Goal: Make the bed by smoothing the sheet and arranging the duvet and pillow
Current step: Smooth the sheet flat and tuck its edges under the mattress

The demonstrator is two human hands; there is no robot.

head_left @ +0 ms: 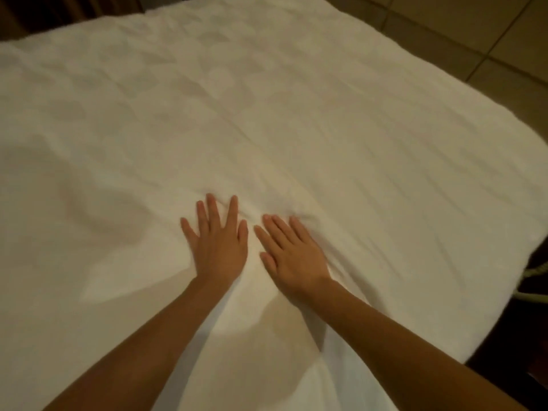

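I press left hand [218, 250], right hand [292, 256] flat, fingers straight, on duvet [296, 114]; creases left, pillow unseen.

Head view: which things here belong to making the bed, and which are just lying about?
Job: white bedding, wrinkled; left hand and right hand, both flat on it.
Lying about: tiled floor; a pale cord at the right edge.

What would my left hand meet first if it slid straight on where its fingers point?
Seemingly nothing solid: ahead of the left hand lies only creased white patterned bed sheet.
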